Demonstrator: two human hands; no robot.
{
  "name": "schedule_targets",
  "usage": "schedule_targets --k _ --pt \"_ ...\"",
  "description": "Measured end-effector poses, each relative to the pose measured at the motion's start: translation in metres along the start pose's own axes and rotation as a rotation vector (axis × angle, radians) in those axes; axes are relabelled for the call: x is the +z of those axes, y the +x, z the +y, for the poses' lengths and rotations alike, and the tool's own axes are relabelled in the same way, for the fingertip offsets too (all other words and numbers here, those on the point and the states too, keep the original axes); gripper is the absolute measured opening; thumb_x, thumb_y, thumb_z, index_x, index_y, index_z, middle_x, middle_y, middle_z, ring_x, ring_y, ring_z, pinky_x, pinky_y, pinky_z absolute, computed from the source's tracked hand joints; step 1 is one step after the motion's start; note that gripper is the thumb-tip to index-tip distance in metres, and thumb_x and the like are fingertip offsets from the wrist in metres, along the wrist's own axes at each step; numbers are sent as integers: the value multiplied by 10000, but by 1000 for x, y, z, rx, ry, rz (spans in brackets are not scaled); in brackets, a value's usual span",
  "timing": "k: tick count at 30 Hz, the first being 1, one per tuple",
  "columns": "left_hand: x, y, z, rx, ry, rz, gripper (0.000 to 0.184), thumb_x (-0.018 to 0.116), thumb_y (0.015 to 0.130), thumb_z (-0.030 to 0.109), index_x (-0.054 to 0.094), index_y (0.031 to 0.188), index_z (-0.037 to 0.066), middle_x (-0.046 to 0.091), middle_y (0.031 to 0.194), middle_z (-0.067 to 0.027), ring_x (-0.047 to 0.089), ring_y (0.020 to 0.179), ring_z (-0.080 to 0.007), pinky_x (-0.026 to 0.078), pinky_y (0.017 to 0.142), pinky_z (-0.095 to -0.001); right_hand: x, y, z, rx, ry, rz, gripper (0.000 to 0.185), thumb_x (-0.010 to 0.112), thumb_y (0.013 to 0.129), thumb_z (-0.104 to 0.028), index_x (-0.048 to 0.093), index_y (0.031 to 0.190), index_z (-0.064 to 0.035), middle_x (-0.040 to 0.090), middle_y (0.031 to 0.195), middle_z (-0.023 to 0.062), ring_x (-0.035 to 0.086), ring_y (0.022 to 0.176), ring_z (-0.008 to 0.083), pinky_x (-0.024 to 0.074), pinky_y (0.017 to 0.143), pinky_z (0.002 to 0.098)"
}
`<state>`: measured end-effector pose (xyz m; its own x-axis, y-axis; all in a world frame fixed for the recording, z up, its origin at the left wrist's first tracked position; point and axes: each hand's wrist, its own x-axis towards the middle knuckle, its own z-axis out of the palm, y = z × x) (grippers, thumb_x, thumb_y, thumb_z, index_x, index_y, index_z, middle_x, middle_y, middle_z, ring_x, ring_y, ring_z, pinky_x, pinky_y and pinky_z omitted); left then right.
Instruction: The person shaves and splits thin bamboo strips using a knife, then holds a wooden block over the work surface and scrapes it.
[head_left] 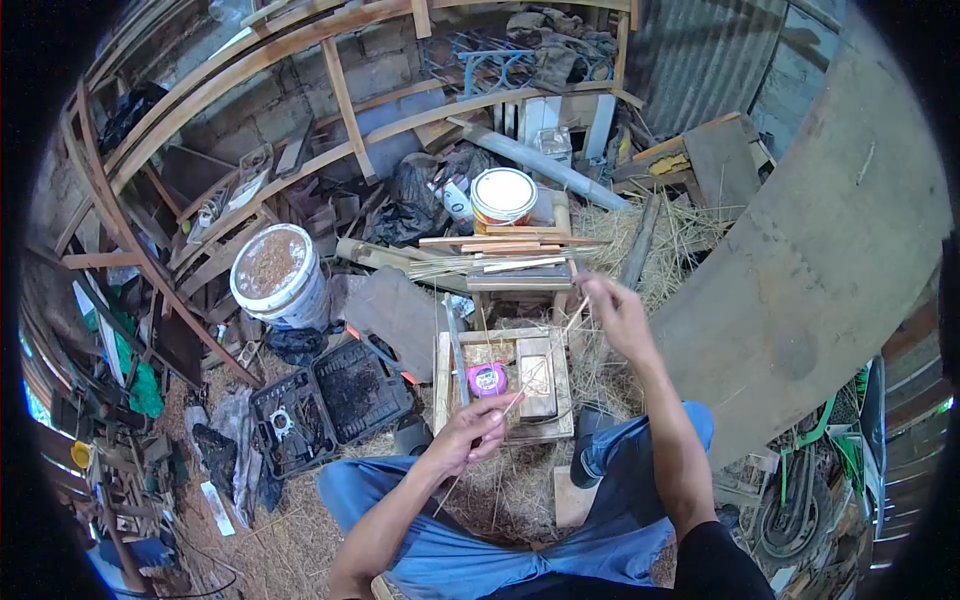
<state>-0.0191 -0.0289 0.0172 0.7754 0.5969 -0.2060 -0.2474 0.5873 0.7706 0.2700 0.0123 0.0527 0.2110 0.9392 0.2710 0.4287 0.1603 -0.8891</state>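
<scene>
My left hand (468, 438) is closed round a thin wooden strip, which slants from below the hand up past the fingers. To the upper right, my right hand (612, 308) is closed near the strip's upper part (577, 315); its exact grip is too small to make out. Between the hands stands a low wooden frame box (446, 385), with a pink tape measure (487, 379) and a small wooden block (536, 376) in it. Behind it, several thin strips (520, 250) lie on a small wooden stand (515, 283).
A bucket of brown material (300, 300) and an open black tool case (312, 400) are at the left. A white-lidded bucket (503, 192) stands behind the strips. A large sheet (790, 270) leans at the right. Straw and shavings cover the ground.
</scene>
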Motion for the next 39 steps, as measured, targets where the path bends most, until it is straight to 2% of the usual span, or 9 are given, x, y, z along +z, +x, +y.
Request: schedule_targets --k 4,7,12,16,22,26,33,36,39 --pt "-9 0 9 50 -43 -11 445 504 964 229 403 1363 61 389 669 30 333 445 -33 258 380 -170 -13 13 9 132 56 186 358 481 971 -317 645 1087 -21 638 835 28 538 710 80 462 639 252" --pt "-16 10 12 126 -50 76 385 493 968 215 428 1311 51 400 678 22 348 450 -38 268 382 -167 3 -2 -11 196 40 -6 426 486 954 -427 641 1099 -57 563 739 -10 470 592 65 401 530 227" --pt "-7 17 1 32 136 64 228 467 984 207 513 1122 31 430 701 13 348 471 -46 274 419 -178 37 -23 -29 311 696 -328 346 576 921 -380 593 1101 -85 434 626 -70 359 492 20 267 421 182" --pt "-8 17 -8 81 380 114 194 457 991 198 544 1046 33 412 671 33 336 510 -40 264 446 -185 11 -13 -24 326 782 47 227 595 918 -294 497 865 -96 421 613 -70 335 443 12 244 375 180" --pt "-12 18 -6 133 503 345 214 499 976 214 585 997 18 392 659 57 322 562 -38 280 493 -211 -27 -4 2 284 1092 176 246 527 953 -312 505 880 -78 422 580 -57 377 449 44 304 387 214" --pt "-7 24 -1 186 541 400 204 478 981 182 597 997 18 436 676 45 360 576 -38 290 496 -203 49 -42 -16 -453 -169 -25 260 544 916 -274 545 824 -31 611 658 139 602 548 307 458 494 404" --pt "3 13 -1 395 820 467 181 512 957 132 635 1025 18 523 670 15 382 571 -41 327 502 -222 59 -48 -29 -392 -438 -257 269 572 892 -280 566 797 -28 596 647 166 601 606 361 459 531 432" --pt "8 9 1 376 1013 595 163 547 924 95 643 1026 12 628 734 -78 512 564 -112 399 519 -272 59 -43 -23 -321 -469 -164 292 574 892 -284 564 735 -37 583 597 146 588 553 358 446 493 429" --pt "8 12 -3 684 1126 637 165 559 897 65 634 1027 -5 649 810 -175 622 630 -236 459 570 -328 76 -59 -25 -404 -459 -237 321 596 878 -304 557 696 -43 553 554 135 574 495 319 428 454 401"
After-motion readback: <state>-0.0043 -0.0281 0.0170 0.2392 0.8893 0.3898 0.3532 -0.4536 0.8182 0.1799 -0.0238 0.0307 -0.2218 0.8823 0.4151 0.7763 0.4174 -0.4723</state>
